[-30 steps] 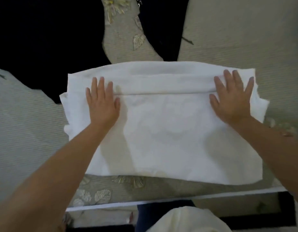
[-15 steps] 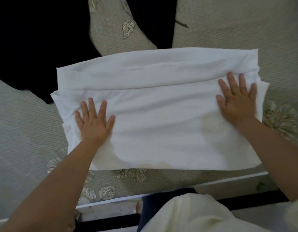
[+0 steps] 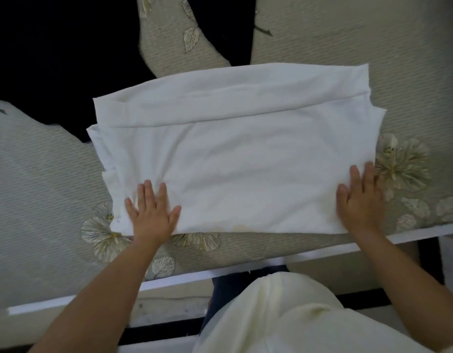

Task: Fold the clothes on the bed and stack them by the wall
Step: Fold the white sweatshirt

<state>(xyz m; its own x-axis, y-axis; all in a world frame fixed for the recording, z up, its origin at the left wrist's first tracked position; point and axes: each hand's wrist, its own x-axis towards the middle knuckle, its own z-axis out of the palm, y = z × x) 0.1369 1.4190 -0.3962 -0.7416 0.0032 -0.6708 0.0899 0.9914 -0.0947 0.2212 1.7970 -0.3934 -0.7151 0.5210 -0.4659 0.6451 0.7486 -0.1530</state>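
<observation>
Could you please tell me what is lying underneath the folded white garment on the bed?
The white garment lies on the patterned bedcover. Its far left edge overlaps black clothing. How far either runs beneath is hidden.

Both forearms bare, no sleeves in view. Left hand [image 3: 152, 217] and right hand [image 3: 360, 203]: no rings, watch or bracelets visible. Cream-white top [image 3: 291, 317] over torso; dark blue trousers [image 3: 229, 281] below.
</observation>
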